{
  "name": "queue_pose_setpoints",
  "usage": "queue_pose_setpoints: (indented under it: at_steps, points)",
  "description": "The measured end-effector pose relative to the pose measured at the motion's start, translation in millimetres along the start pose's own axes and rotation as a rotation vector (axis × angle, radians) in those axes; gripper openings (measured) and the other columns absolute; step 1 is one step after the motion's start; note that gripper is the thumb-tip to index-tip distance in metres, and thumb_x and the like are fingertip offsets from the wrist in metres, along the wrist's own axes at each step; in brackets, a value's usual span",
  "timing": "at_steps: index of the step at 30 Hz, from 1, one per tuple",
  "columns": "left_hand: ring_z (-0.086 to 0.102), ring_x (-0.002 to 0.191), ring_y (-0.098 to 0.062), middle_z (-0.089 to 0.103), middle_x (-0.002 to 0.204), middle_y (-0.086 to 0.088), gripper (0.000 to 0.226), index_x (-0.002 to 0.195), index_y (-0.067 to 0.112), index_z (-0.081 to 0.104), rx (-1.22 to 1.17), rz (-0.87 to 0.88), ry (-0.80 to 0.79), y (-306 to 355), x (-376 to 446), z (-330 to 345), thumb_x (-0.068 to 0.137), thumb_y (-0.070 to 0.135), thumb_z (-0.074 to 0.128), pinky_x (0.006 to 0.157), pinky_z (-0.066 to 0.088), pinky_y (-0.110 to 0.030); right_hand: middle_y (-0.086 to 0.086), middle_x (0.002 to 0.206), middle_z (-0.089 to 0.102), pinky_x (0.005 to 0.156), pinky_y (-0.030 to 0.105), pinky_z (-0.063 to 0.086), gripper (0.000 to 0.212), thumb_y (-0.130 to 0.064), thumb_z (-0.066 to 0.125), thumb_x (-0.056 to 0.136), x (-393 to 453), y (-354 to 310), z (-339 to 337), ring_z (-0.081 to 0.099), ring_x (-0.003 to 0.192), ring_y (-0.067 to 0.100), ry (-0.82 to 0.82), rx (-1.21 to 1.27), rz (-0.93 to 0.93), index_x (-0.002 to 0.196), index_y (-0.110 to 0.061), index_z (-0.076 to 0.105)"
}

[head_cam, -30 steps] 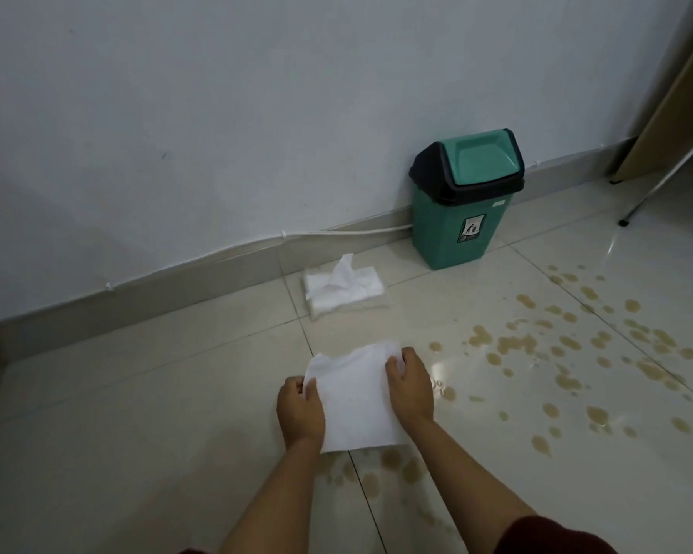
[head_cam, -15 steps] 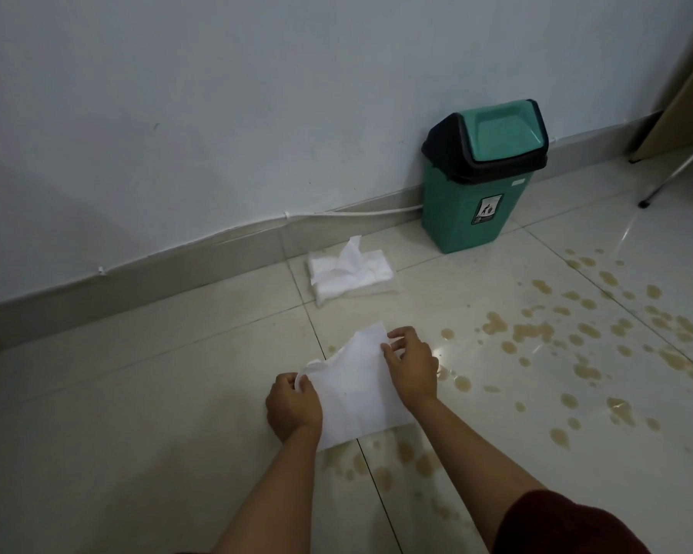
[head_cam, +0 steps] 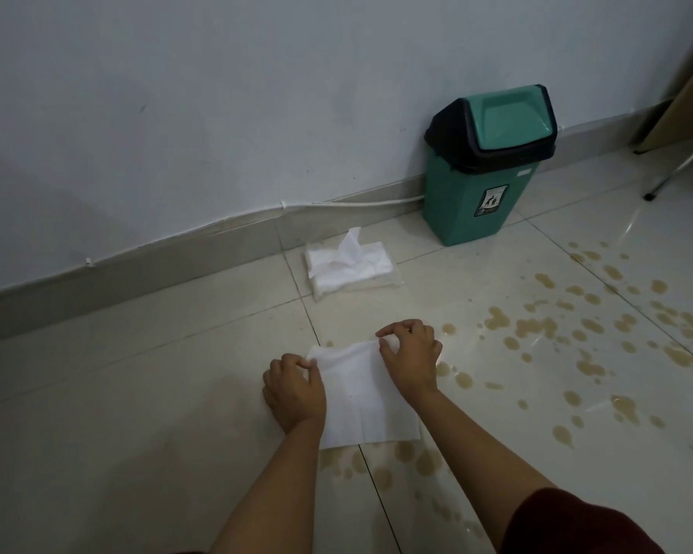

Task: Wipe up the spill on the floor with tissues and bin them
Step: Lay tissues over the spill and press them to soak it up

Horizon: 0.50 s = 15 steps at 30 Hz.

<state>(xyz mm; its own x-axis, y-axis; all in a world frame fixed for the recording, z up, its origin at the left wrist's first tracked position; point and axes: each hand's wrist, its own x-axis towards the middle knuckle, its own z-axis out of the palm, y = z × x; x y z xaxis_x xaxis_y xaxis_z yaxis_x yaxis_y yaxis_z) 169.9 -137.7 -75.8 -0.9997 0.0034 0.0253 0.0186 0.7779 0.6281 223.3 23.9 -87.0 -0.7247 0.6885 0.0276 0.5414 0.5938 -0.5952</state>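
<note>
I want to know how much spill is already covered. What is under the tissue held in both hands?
Brown drops show on the floor tile just past the near edge of the tissue. Whatever lies beneath the sheet is hidden; both the left hand and right hand pinch its far corners.

Glossy tiled floor; soft paper tissue; seemingly plastic bin.

Two hands, left hand and right hand, are being counted; one tissue, one tissue pack, one bin are being seen; spill drops are being left uncounted.
</note>
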Motion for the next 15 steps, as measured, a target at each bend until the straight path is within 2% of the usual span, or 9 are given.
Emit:
queue_pose_setpoints:
  at_steps: [3,7,9,11,13,15]
  points:
    - [0.051,0.087,-0.025,0.056,0.085,-0.006,0.009,0.082,0.011,0.059,-0.037,0.198,-0.08,4.8,-3.9,1.6,0.077,0.005,0.062,0.074,0.043,-0.032,-0.005,0.113,0.049,0.092,0.029,0.023,0.015,-0.028,0.058,0.09,-6.5,-0.2,3.2,0.041,0.113,0.015,0.013,-0.044,-0.042,0.1,-0.031,0.068]
    - [0.05,0.094,-0.017,0.056,0.096,0.002,0.015,0.095,0.018,0.06,0.113,0.443,-0.197,7.9,-5.3,5.8,0.082,0.012,0.057,0.082,0.039,-0.026,-0.005,0.106,0.053,0.088,0.027,0.022,0.015,-0.027,0.056,0.088,-16.0,4.7,6.9,0.045,0.106,0.015,-0.026,-0.037,-0.077,0.098,-0.028,0.067]
    - [0.052,0.098,-0.017,0.059,0.101,0.004,0.016,0.097,0.02,0.061,0.184,0.494,-0.205,5.4,-3.9,8.2,0.087,0.014,0.051,0.084,0.036,-0.024,-0.006,0.104,0.054,0.087,0.028,0.023,0.016,-0.027,0.055,0.088,-19.1,6.2,7.7,0.046,0.105,0.015,-0.025,-0.06,-0.098,0.097,-0.028,0.068]
    - [0.052,0.107,-0.014,0.06,0.113,0.006,0.024,0.109,0.021,0.061,0.2,0.487,-0.23,2.0,-4.0,10.2,0.091,0.015,0.046,0.091,0.033,-0.022,-0.007,0.106,0.055,0.088,0.03,0.026,0.018,-0.027,0.053,0.089,-20.9,5.7,8.6,0.047,0.106,0.015,-0.045,-0.098,-0.145,0.099,-0.029,0.068]
    - [0.041,0.129,-0.01,0.049,0.138,0.006,0.037,0.133,0.022,0.049,0.241,0.462,-0.304,-3.2,-6.1,14.7,0.097,0.022,0.039,0.106,0.023,-0.022,-0.009,0.111,0.057,0.09,0.032,0.027,0.023,-0.028,0.05,0.09,-22.5,5.0,10.5,0.047,0.11,0.014,-0.083,-0.137,-0.199,0.105,-0.031,0.068]
    - [0.02,0.144,-0.009,0.027,0.155,0.006,0.048,0.148,0.022,0.026,0.324,0.457,-0.391,-9.9,-10.0,20.1,0.101,0.032,0.03,0.116,0.009,-0.025,-0.011,0.12,0.058,0.095,0.032,0.024,0.029,-0.03,0.047,0.092,-25.4,4.7,13.7,0.046,0.116,0.011,-0.134,-0.161,-0.242,0.113,-0.032,0.066]
